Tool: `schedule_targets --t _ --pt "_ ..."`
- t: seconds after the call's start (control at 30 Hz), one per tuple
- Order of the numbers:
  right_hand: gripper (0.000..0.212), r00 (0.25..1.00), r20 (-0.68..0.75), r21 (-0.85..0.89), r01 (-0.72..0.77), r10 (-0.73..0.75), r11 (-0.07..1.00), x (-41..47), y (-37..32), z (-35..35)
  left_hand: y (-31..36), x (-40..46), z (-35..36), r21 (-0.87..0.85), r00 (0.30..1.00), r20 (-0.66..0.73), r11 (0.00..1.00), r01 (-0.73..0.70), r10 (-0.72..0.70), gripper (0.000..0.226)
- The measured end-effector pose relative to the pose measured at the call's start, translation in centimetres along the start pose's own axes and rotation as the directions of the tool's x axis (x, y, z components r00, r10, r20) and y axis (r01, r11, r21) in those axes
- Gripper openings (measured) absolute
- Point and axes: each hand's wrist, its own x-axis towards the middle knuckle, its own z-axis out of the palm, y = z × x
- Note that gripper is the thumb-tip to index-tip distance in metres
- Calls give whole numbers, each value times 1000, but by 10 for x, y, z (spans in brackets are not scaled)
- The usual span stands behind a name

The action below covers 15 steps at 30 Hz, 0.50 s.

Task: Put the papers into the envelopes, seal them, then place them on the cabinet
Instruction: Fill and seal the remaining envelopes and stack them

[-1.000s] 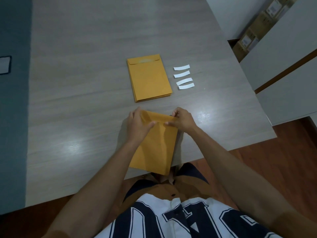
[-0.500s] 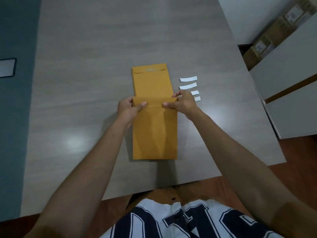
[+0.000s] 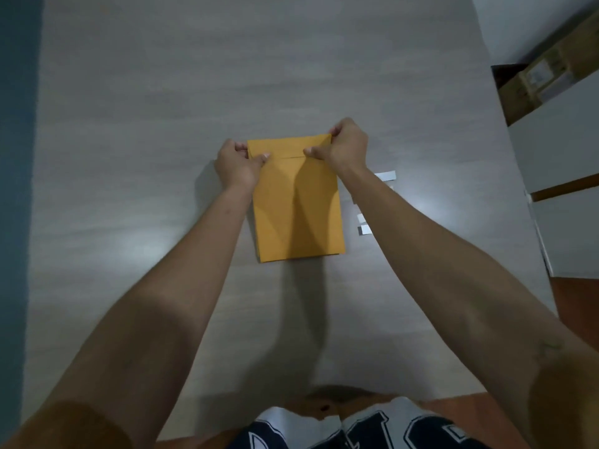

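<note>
Orange-brown envelope [image 3: 296,202]: lies flat on the grey wood-grain table [image 3: 129,157], roughly mid-table, long side running away from the person, flap end at the far edge. Flap is folded down, you can see its edge as a line across the top.
Under the envelope: looks like more envelope edges peek out along its near and left sides, so it seems to sit on a stack, but honestly can't count them.
Left hand [image 3: 238,165]: at the envelope's far-left corner, thumb on top of the flap, other fingers curled at the edge, pinching that corner.
Right hand [image 3: 345,145]: at the envelope's far-right corner, thumb pressed on the flap line, fingers curled over the top edge, pinching it too.
Forearms: both stretched out over the table, right one passing over the envelope's right side, casting shadows on the paper.
White paper strips [image 3: 385,175]: on the table just right of the envelope, mostly hidden by the right forearm, only a few ends show.
White cabinet [image 3: 564,150]: well to the right of the envelope, past the table edge.
Cardboard boxes [image 3: 538,76]: far right of the envelope, beyond the cabinet.
Person's shirt [image 3: 372,429]: white with dark lettering, on the near side of the envelope at the bottom edge.
</note>
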Motion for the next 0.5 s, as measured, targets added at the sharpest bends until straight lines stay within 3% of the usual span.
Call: schedule_targets --t 0.07,0.2,0.3,0.37,0.5 --pt "63 1000 2 -51 1 -1 999 10 0 7 1 11 5 57 1000 -14 998 -4 5 31" --pt "67 1000 -19 -105 15 -17 994 16 6 14 -5 25 6 246 995 -95 969 11 13 46" --pt "64 999 -18 -136 -33 31 990 16 8 19 -4 22 7 336 997 -73 941 38 -14 55" --pt "68 997 2 -148 -73 74 986 13 3 20 2 15 8 295 997 -29 953 71 -65 58" --pt "74 985 51 -99 -160 166 982 0 2 23 -3 -3 1 1 982 68 984 176 -176 29"
